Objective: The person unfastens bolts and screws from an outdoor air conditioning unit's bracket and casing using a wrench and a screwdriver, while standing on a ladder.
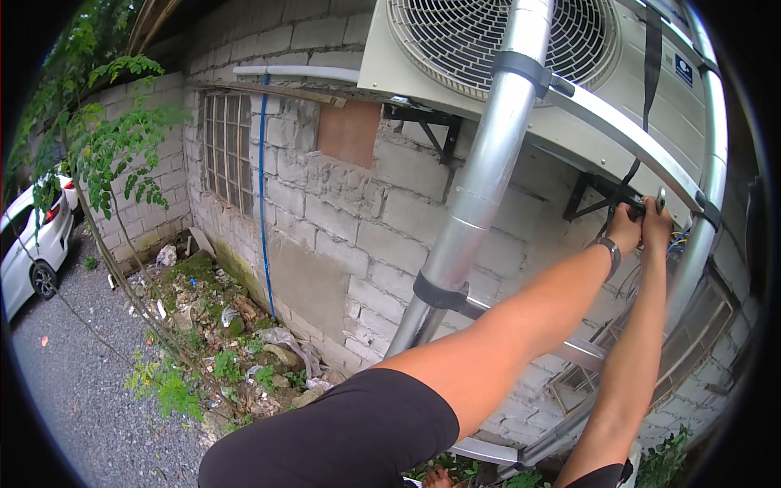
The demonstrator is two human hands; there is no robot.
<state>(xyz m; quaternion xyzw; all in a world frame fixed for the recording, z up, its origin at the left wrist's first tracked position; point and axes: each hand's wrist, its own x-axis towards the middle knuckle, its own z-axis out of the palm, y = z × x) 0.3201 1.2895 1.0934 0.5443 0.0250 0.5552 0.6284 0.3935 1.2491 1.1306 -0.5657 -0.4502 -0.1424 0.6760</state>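
My left hand point(625, 228), with a dark watch on its wrist, is closed at the outer end of a black wall bracket point(598, 195) under the air conditioner outdoor unit point(521, 122). What its fingers grip is hidden. Right beside it, my right hand point(657, 226) is closed around a tool with a rounded silver end point(661, 198) sticking up above the fingers. A black strap point(652, 69) hangs over the unit's front, and its lower part runs down to the bracket near my left hand. Blue and yellow wires point(677, 239) show just right of my right hand.
A metal ladder point(480, 187) stands in front of me, its rungs crossing between my arms and the block wall point(309, 203). A second bracket point(435, 126) supports the unit's left side. Rubble and plants point(220, 317) lie below; a white car point(41, 244) stands on gravel at far left.
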